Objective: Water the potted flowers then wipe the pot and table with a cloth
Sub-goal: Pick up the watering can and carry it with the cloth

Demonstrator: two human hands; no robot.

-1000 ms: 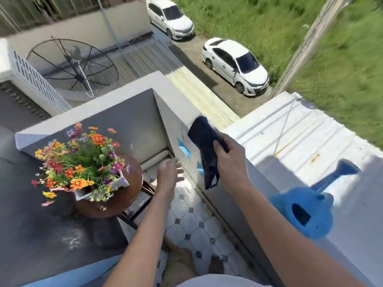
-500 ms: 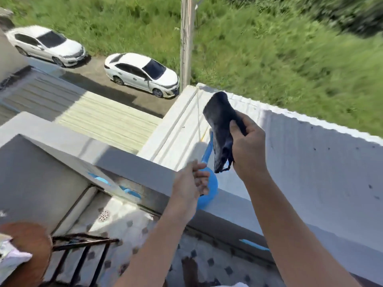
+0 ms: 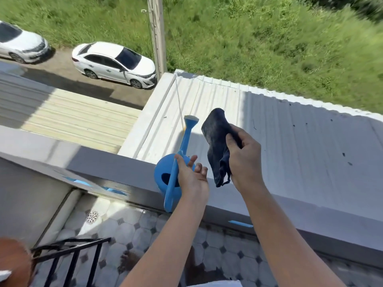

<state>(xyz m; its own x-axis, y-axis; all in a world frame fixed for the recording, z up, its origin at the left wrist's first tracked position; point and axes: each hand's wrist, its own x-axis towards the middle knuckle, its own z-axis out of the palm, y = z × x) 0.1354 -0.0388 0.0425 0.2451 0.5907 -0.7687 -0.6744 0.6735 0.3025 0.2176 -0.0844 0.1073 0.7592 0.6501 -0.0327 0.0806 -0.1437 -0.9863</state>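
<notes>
Head view. Blue watering can standing on top of the grey balcony wall, spout aimed away over the white metal roof, long handle toward the camera. Left hand spread and unclenched, palm just beside the handle, perhaps brushing it, nothing grasped. Right hand raised above the wall, clenched around a dark blue cloth that dangles below the fingers. Round brown counter cut off at lower left, with only a white scrap, likely the pot, at its edge; flowers out of sight. Tiled floor and black railing below.

Step in hand, by judgement: reach for the can, watering not yet begun. Next move: closing of the left hand around the handle, a level lift off the wall, a carry leftward to the pot.
</notes>
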